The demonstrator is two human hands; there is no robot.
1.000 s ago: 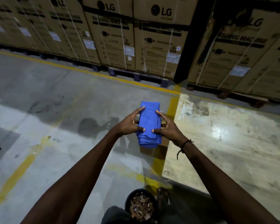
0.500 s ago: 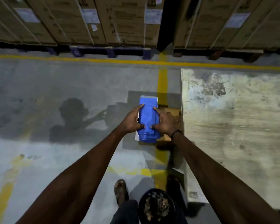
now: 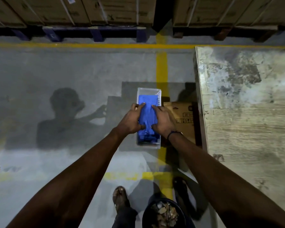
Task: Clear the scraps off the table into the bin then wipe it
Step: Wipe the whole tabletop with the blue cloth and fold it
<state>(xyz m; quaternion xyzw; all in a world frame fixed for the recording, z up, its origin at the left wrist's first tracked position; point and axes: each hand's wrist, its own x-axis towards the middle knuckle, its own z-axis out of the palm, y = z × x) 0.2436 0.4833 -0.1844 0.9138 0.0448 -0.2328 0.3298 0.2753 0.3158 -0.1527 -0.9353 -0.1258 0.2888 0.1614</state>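
cloth (image 3: 146,117), blue, folded, sits in a clear tray (image 3: 139,93) on the floor left of the bench (image 3: 247,112). left hand (image 3: 132,120) & right hand (image 3: 163,120) both grip it, fingers curled on its sides. bin (image 3: 146,214) w/ scraps at the feet. step looks like stowing the cloth, prob. wiping done; next: let go.

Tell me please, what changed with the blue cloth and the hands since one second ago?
The folded blue cloth, held up in the air before, has gone down into the clear plastic tray on the floor. The left hand and right hand went down with it and still hold its sides. The bin of scraps stays by the feet.
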